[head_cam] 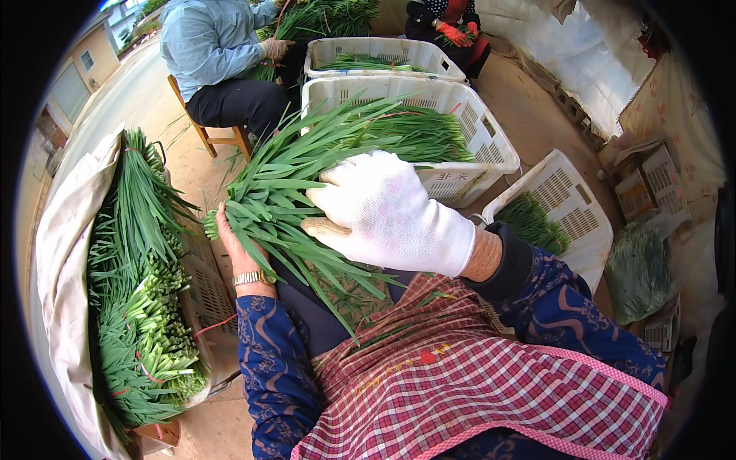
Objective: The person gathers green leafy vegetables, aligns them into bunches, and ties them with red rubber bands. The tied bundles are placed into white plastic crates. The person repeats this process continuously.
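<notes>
My bare left hand (234, 238), with a metal-banded watch at the wrist, holds a loose bunch of garlic chives (270, 184) near its pale cut ends. The long green leaves fan out over my lap. My right hand (382, 207) wears a white knit glove with tan fingertips. Its fingers are curled on the leaves of the same bunch, and its palm side is hidden. Loose leaf bits lie on my red checked apron (460, 391). Just past the bunch stands a white plastic crate (486, 164) with tied chive bundles (425, 135) inside.
At left, a crate (210, 305) is heaped with chives beside a pale cloth (69, 253). A tilted white crate (575, 201) and a bag of greens (638, 276) are at right. Ahead, one person (210, 57) sits on a wooden chair (210, 135); another wears red gloves (454, 34).
</notes>
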A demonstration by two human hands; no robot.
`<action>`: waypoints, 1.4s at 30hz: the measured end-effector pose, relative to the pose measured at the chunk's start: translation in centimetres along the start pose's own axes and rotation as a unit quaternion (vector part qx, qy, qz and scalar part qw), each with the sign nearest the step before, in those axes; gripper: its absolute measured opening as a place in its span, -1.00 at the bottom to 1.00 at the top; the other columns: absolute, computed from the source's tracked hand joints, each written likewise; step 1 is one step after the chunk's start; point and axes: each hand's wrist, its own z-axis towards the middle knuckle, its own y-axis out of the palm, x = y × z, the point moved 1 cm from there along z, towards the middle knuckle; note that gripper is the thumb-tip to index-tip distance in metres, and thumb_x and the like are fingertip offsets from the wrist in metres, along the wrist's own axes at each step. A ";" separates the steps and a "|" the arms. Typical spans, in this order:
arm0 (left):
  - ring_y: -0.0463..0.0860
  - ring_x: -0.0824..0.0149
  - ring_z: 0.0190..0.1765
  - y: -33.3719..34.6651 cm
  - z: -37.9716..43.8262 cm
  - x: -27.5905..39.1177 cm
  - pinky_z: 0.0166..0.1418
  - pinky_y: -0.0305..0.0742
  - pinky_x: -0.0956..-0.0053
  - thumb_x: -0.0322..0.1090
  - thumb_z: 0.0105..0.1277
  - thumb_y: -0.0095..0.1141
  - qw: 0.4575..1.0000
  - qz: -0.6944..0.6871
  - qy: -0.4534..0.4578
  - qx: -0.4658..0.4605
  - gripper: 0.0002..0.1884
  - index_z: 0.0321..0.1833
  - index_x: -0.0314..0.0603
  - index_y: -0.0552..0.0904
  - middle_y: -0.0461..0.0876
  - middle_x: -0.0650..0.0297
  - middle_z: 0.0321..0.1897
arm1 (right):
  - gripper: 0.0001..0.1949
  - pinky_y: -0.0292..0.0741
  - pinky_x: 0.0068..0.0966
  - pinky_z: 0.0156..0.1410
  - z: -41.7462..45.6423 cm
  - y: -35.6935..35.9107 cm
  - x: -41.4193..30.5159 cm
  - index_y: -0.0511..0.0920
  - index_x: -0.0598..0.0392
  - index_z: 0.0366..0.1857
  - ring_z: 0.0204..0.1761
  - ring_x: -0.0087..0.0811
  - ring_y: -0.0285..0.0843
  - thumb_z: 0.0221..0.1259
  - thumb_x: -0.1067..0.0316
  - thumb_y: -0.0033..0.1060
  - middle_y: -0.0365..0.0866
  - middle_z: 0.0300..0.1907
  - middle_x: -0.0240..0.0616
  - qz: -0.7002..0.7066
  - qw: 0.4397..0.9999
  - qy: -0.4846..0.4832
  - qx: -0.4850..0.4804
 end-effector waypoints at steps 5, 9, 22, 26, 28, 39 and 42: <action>0.68 0.13 -0.04 -0.2 0.9 -0.3 0.10 0.63 0.16 0.10 0.43 0.12 0.997 -0.061 -0.044 0.011 -0.56 0.08 -0.12 0.64 0.70 0.18 0.01 | -0.79 0.53 -0.23 -0.21 -0.1 1.7 0.5 0.59 0.05 -0.43 -0.34 -0.12 0.64 0.09 0.18 0.40 0.58 -0.47 -0.18 0.015 1.000 0.010 -0.006; 0.67 0.12 0.01 0.0 1.7 -0.2 0.16 0.61 0.17 0.06 0.42 0.15 0.989 -0.114 -0.076 0.060 -0.59 0.03 -0.14 0.67 0.72 0.18 0.03 | -0.89 0.50 -0.28 -0.26 0.0 1.9 0.9 0.70 0.07 -0.42 -0.39 -0.17 0.61 -0.01 0.34 0.46 0.52 -0.58 -0.26 0.077 0.987 -0.048 0.135; 0.66 0.21 -0.08 -0.3 2.0 -0.8 0.06 0.62 0.27 -0.01 0.36 0.23 0.991 -0.114 -0.056 0.031 -0.69 -0.06 -0.07 0.63 0.70 0.27 -0.10 | -0.70 0.56 -0.28 -0.21 -1.5 -1.7 -0.8 0.71 0.10 -0.13 -0.28 -0.12 0.67 0.07 0.23 0.52 0.70 -0.30 -0.20 0.351 0.927 -0.054 -0.122; 0.66 0.24 -0.11 -0.5 3.0 -1.7 0.04 0.63 0.30 -0.10 0.33 0.29 0.993 -0.107 -0.029 0.050 -0.76 -0.12 -0.04 0.62 0.69 0.32 -0.16 | -0.57 0.57 -0.17 -0.18 -0.7 1.0 1.0 0.66 0.17 -0.48 -0.32 -0.02 0.68 0.26 -0.07 0.26 0.63 -0.48 -0.03 0.142 0.976 0.126 -0.106; 0.67 0.23 -0.07 0.3 2.0 -1.4 0.07 0.64 0.29 -0.13 0.32 0.30 0.992 -0.111 -0.019 0.058 -0.76 -0.09 -0.05 0.63 0.71 0.31 -0.12 | -0.52 0.54 -0.19 -0.25 -0.1 1.4 1.1 0.66 0.16 -0.48 -0.39 -0.01 0.65 0.22 -0.14 0.30 0.61 -0.53 -0.05 0.096 0.973 0.138 -0.159; 0.69 0.19 -0.01 2.4 0.0 -0.3 0.15 0.64 0.27 -0.17 0.43 0.12 0.995 -0.094 0.008 -0.026 -0.72 0.04 -0.19 0.65 0.72 0.19 -0.04 | -0.93 0.48 -0.33 -0.36 -0.5 4.7 0.7 0.69 0.13 -0.49 -0.50 -0.15 0.58 0.06 0.42 0.43 0.57 -0.56 -0.14 0.263 0.961 0.024 0.076; 0.70 0.16 0.01 2.4 -0.1 -0.3 0.19 0.63 0.25 -0.15 0.42 0.07 0.994 -0.101 0.005 -0.037 -0.70 0.01 -0.20 0.67 0.74 0.14 -0.03 | -0.85 0.45 -0.26 -0.40 -0.6 3.1 -1.7 0.64 0.09 -0.55 -0.52 -0.10 0.55 0.06 0.32 0.44 0.56 -0.57 -0.17 0.323 0.935 -0.007 0.149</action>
